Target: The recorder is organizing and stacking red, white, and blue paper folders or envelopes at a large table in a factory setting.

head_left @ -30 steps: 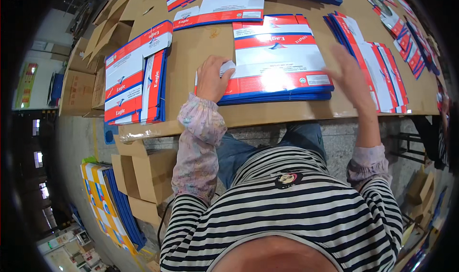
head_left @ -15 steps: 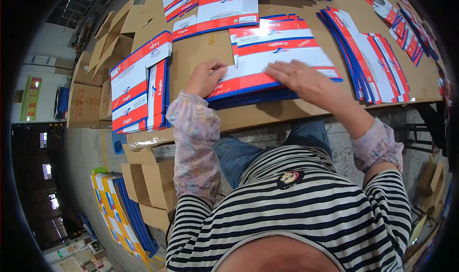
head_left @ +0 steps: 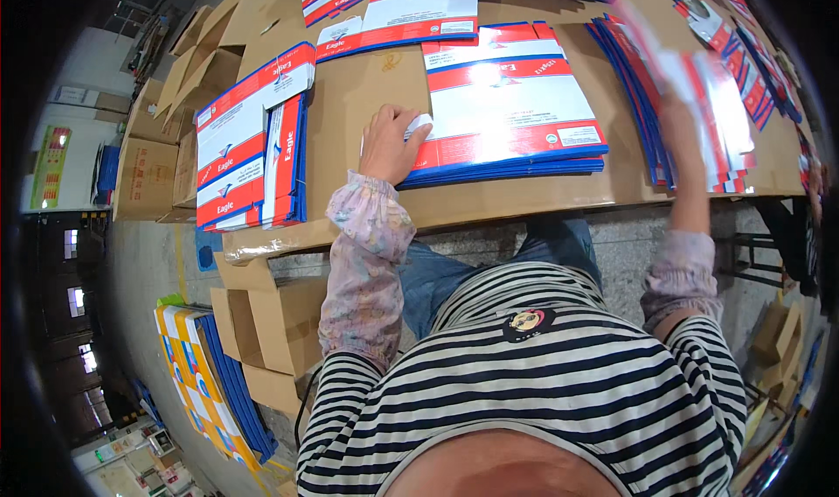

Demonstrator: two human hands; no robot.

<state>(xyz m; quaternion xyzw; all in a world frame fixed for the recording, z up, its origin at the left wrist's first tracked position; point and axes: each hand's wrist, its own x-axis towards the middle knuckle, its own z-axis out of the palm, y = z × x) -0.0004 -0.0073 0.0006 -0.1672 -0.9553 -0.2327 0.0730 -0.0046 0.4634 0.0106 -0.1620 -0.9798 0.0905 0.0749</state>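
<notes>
A stack of flat printed cartons (head_left: 516, 104), red and white with blue edges, lies in front of me on the table. My left hand (head_left: 391, 143) rests at the stack's left edge, fingers curled and thumb against a small white flap there. My right hand (head_left: 683, 130) is over the right-hand stack of flat cartons (head_left: 625, 104), smeared by motion. A blurred red-and-white flat carton (head_left: 695, 82) moves with it; the fingertips are hard to make out.
More flat cartons lie in a pile (head_left: 253, 147) at the left and in a pile (head_left: 419, 12) at the back. Brown cardboard covers the table (head_left: 358, 86). Open brown boxes (head_left: 271, 326) stand below its front left edge, beside yellow-and-white sheets (head_left: 205, 383) with blue edges.
My right hand has left the top of the middle stack and swung right to the other stack, where a carton now blurs with it. My left hand stays at the middle stack's left edge.
</notes>
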